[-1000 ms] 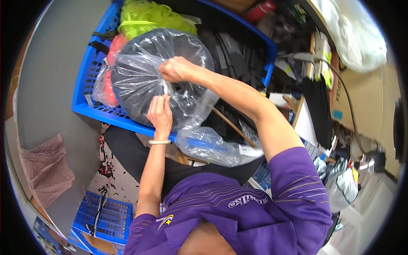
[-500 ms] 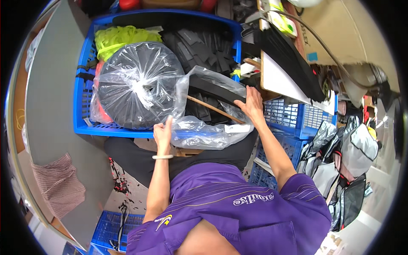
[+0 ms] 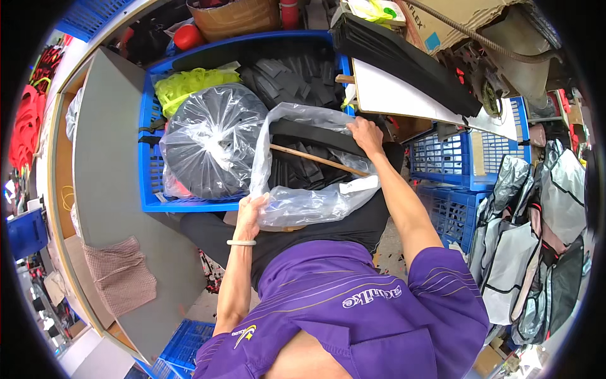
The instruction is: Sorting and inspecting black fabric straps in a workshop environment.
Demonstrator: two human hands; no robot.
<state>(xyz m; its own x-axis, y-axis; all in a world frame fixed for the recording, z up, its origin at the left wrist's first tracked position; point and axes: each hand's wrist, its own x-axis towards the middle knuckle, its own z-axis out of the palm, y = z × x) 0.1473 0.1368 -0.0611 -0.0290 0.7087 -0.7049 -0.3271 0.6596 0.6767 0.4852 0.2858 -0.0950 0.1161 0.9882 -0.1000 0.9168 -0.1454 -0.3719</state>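
Observation:
A clear plastic bag (image 3: 302,203) lies with its mouth spread wide over the near right part of a blue plastic crate (image 3: 189,206). My left hand (image 3: 251,211) pinches the bag's near left edge. On the far right edge of the bag, my right hand (image 3: 367,135) is closed. Within the ring of the bag's mouth I see a black strip (image 3: 315,136), a thin wooden stick (image 3: 312,158) and dark pieces. Left of the bag rests a big black roll (image 3: 211,120) wrapped in clear plastic, its film gathered at the middle.
Neon yellow straps (image 3: 196,87) and black webbing pieces (image 3: 293,79) fill the crate's far side. A grey panel (image 3: 117,189) stands at left, with a checked cloth (image 3: 120,275) on it. At right are a white board (image 3: 398,95), stacked blue crates (image 3: 442,158) and silver-grey bags (image 3: 511,259).
My left hand has closed on the bag's edge, its thumb no longer sticking up. My right hand's fingers have drawn together on the bag. The bag's mouth is wider, and the view has shifted.

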